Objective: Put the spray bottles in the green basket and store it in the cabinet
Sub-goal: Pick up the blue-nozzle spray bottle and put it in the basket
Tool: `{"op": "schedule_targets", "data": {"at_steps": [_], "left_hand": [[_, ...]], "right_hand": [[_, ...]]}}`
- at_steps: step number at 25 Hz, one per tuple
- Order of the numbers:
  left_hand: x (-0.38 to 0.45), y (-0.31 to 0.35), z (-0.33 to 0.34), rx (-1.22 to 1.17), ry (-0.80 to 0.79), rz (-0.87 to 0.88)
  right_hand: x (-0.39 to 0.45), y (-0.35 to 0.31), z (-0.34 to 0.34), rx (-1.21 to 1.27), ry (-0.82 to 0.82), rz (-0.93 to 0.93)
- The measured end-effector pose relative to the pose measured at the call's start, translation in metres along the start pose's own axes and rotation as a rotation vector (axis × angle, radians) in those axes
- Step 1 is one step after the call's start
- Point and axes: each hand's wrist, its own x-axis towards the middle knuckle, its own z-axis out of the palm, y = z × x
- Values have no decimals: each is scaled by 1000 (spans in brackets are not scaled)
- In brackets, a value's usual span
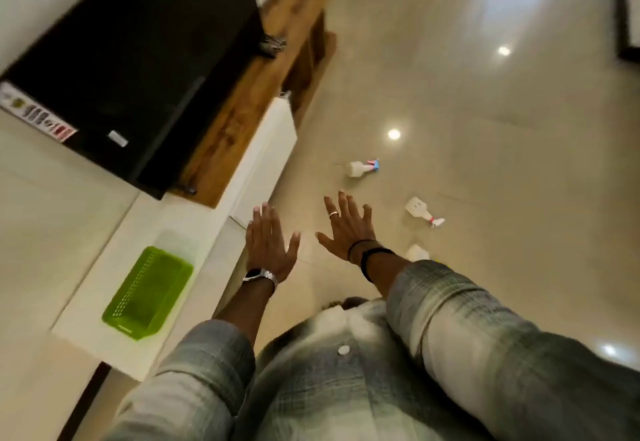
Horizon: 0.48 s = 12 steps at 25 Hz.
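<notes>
A green basket [149,293] sits empty on top of the white cabinet [214,225] at the lower left. Three white spray bottles lie on the floor to the right: one with a blue and pink nozzle [362,167], one with a red and white nozzle [424,211], and a third spray bottle [417,253] partly hidden behind my right wrist. My left hand [268,246] and my right hand [346,227] are both stretched forward, palms down, fingers spread, holding nothing. They hover above the floor, short of the bottles.
A black television [138,59] stands on a wooden unit [249,101] along the left wall, beyond the white cabinet. The glossy beige floor [485,128] stretches to the right. A dark frame [627,7] stands at the top right.
</notes>
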Motion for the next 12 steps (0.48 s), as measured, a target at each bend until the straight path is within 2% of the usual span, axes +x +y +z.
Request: {"op": "schedule_targets", "data": {"at_steps": [4, 12], "left_hand": [[12, 49, 13, 78, -107, 285], [-1, 122, 62, 121, -272, 526]], "right_hand": [[-33, 43, 19, 131, 10, 301], [-116, 93, 79, 292, -109, 660]]}}
